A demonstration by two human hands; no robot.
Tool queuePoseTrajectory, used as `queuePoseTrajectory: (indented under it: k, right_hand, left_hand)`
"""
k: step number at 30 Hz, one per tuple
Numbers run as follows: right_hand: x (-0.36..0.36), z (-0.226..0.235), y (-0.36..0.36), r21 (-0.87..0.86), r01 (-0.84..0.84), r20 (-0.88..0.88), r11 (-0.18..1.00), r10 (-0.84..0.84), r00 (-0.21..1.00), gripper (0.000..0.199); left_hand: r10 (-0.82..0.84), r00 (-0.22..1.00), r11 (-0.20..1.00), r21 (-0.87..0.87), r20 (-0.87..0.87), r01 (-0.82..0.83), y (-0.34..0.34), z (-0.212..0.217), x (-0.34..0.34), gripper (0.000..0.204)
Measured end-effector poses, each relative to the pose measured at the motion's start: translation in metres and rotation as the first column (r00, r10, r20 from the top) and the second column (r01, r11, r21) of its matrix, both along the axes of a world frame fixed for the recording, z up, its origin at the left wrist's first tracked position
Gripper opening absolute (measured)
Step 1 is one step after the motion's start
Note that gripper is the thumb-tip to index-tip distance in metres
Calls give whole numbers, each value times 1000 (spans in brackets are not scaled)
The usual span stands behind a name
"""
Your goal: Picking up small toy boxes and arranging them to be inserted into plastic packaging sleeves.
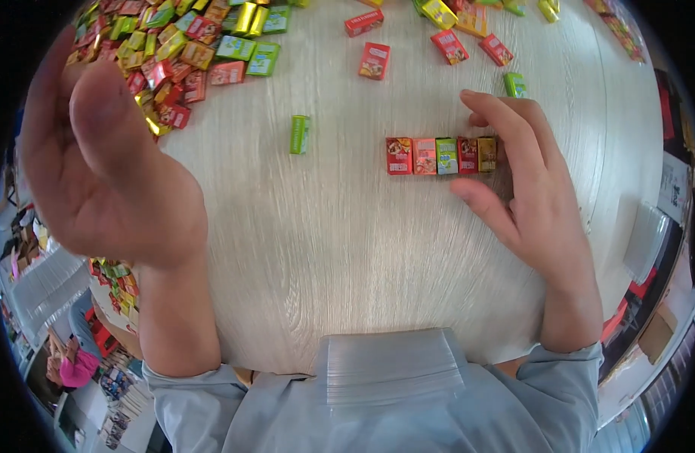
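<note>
A short row of small candy-sized boxes (pixel 447 155) lies side by side on the table, in red, orange, green, dark red and gold. Around the right end of this row curves my right hand (pixel 521 174), its thumb and fingers apart, holding nothing. Raised high at the left, close to the camera, my left hand (pixel 113 166) has its thumb apart from its stretched fingers, and nothing shows in it. Beyond it spreads a heap of small boxes (pixel 196 53) in red, green, yellow and orange, partly covered by that hand. A single green box (pixel 299 134) stands between the heap and the row.
Loose red boxes (pixel 374 60) and a green box (pixel 515 84) lie farther back on the pale wood-grain table (pixel 310 257). A stack of clear plastic sleeves (pixel 393 370) is at the near edge by my chest. At the far left sits a person in pink (pixel 78 368).
</note>
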State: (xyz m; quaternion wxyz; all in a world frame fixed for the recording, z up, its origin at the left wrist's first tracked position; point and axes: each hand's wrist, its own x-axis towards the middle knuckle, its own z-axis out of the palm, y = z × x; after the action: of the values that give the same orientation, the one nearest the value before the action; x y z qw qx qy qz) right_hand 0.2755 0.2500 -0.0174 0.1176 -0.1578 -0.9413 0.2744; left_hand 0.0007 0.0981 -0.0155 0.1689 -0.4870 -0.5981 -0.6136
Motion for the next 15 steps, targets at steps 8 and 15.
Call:
queuePoseTrajectory:
  k: [8,15]
  right_hand:
    - [2,12,-1,20,101,-23,995,-101,995,52]
    - [-36,30,22,537,163,-11,828,-186,982,23]
  left_hand:
    - [-11,992,1000,3,123,11,2,-16,-4,35]
    - [-418,898,825,-471,-140,311,6,-3,10,43]
